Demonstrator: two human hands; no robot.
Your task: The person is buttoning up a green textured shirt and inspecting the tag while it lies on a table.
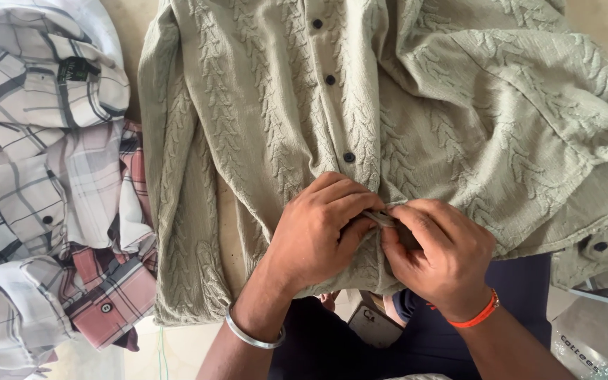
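A pale green textured shirt [262,105] with dark buttons lies spread on the table, its button row running down the middle. My left hand [318,229] pinches the front edge near the bottom hem, just below the lowest visible button [348,157]. My right hand [436,253] grips the same edge from the other side, fingertips touching those of the left. The spot between the fingers is hidden. A metal bangle [251,336] circles my left wrist and an orange band [478,317] my right.
A heap of checked shirts [43,183] in white, grey and reddish plaid lies at the left. The light table top [131,28] shows between the heaps. A clear plastic bag [592,345] sits at the lower right.
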